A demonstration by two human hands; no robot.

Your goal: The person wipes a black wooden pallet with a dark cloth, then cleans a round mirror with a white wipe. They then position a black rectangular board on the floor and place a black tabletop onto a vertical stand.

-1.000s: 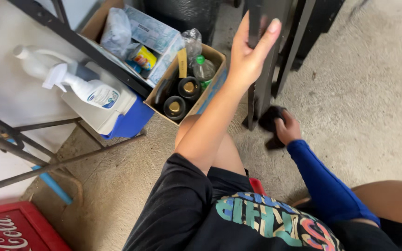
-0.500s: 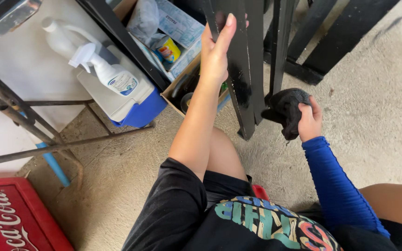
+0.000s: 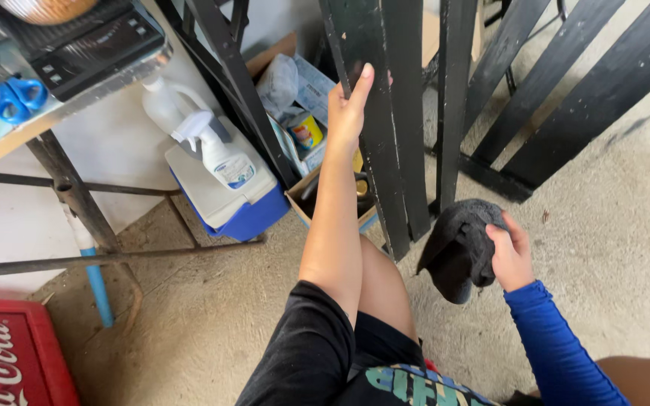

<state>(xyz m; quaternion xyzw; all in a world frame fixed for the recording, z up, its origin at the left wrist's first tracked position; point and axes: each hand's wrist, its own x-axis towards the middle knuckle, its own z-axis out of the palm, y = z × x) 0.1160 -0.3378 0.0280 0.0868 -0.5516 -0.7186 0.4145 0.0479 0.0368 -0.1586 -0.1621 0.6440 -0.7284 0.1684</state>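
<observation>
Left hand [image 3: 349,113] grips a black slat [image 3: 376,143], steadying it; right hand [image 3: 509,256] clutches a dark rag [image 3: 457,244] low beside it; firm, full-length wipes would suit

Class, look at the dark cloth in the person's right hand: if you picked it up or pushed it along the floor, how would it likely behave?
The dark cloth is probably floppy: it droops in folds below the right hand that grips it. It looks light, since the fingers hold it bunched with no visible strain. Pushed, it would likely crumple or drag on the rough floor rather than roll.
</observation>
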